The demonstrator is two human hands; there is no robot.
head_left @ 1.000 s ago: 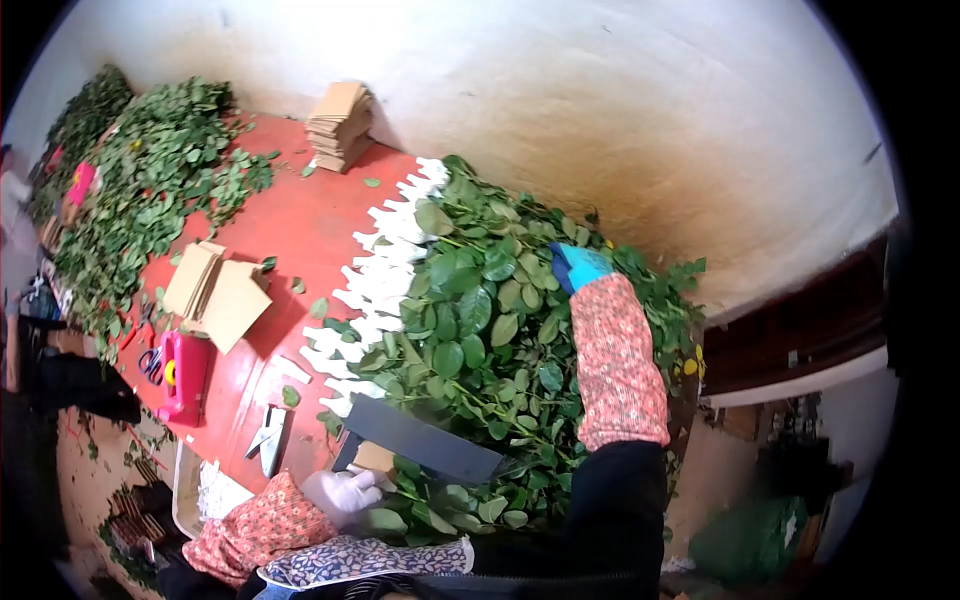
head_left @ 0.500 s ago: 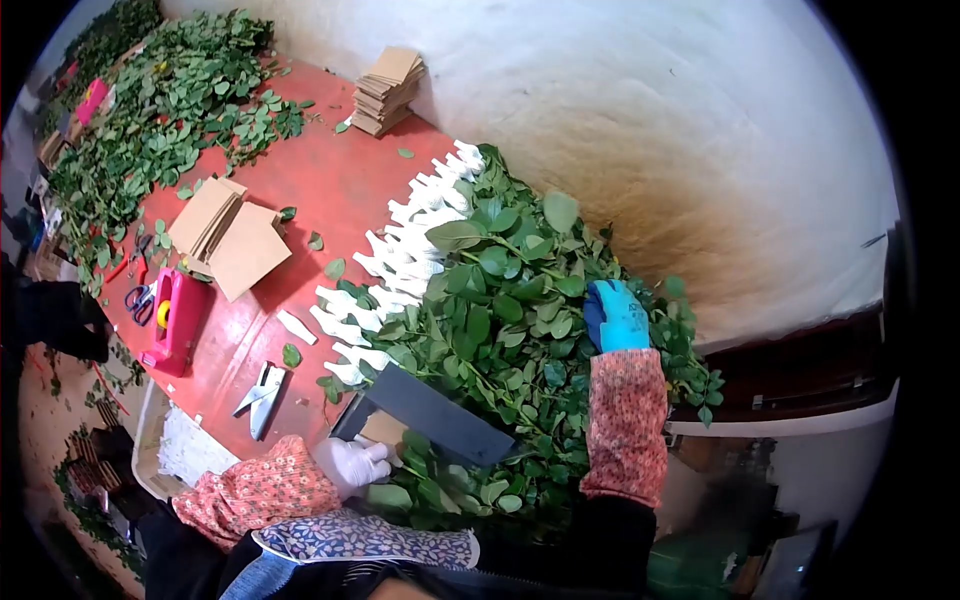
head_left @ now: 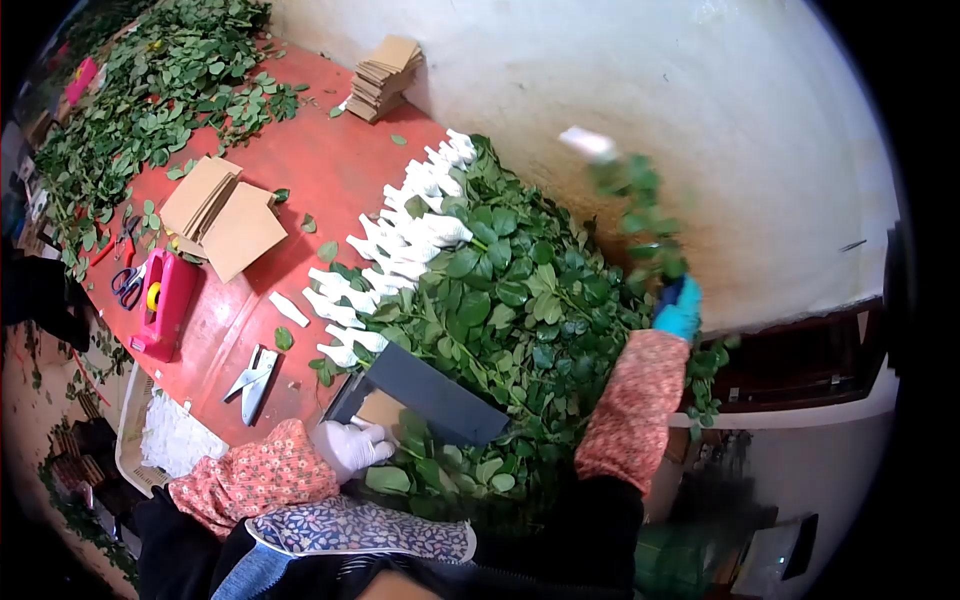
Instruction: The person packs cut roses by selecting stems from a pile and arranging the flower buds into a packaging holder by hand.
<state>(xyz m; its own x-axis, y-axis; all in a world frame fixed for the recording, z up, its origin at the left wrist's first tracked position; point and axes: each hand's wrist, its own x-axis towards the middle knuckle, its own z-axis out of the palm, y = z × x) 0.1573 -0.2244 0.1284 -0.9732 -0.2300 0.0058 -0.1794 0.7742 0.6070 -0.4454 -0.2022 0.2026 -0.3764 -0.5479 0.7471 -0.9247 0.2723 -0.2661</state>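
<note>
My right hand point(head_left: 680, 308), in a blue glove, is closed around the lower stem of a leafy rose point(head_left: 640, 195) held up against the wall; its white-sleeved head is blurred. Below it lies a pile of rose stems point(head_left: 540, 290) with heads in white sleeves point(head_left: 400, 240) pointing left. My left hand point(head_left: 350, 448), white-gloved, rests with curled fingers at the near side of a dark box point(head_left: 435, 395). Brown cardboard point(head_left: 382, 409) and leaves show inside the box. What the left fingers grip is hidden.
On the red table point(head_left: 330, 170) are a stapler point(head_left: 258, 385), a pink tape dispenser point(head_left: 167, 305), scissors point(head_left: 127, 287), a loose white sleeve point(head_left: 289, 309), cardboard pieces point(head_left: 240, 230) and a cardboard stack point(head_left: 383, 80). More foliage point(head_left: 170, 90) lies at the far left. A basket point(head_left: 130, 430) stands below.
My right hand has moved right and slightly down from the pile, and a rose is now lifted upright in it. My left hand stays by the box. The view has shifted slightly.
</note>
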